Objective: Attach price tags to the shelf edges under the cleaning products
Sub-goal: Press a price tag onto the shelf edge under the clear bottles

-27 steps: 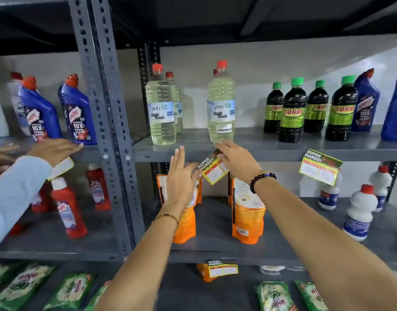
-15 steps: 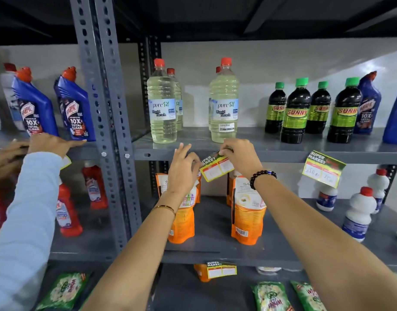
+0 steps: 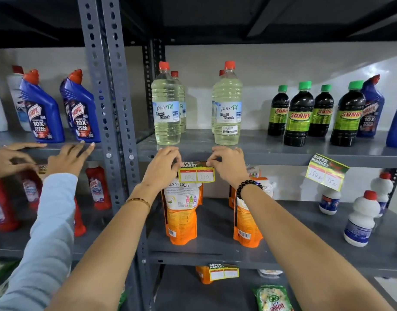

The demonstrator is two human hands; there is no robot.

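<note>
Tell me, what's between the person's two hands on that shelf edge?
In the head view, a yellow price tag spans the gap, pinched at its top corners by the left hand and right hand.

One head-worn wide-angle camera gives the only view, facing a grey metal shelf unit [image 3: 271,157] square-on from close range, at about the level of its bleach bottles [image 3: 166,108]. Its line of sight tilts slightly down, so both forearms run up from the bottom edge to the left hand [image 3: 163,167] and right hand [image 3: 229,164] near the frame's centre. The wide lens bends the upright post [image 3: 107,104] and takes in neighbouring shelves on both sides, plus another person's sleeve [image 3: 49,232] at the lower left.
</note>
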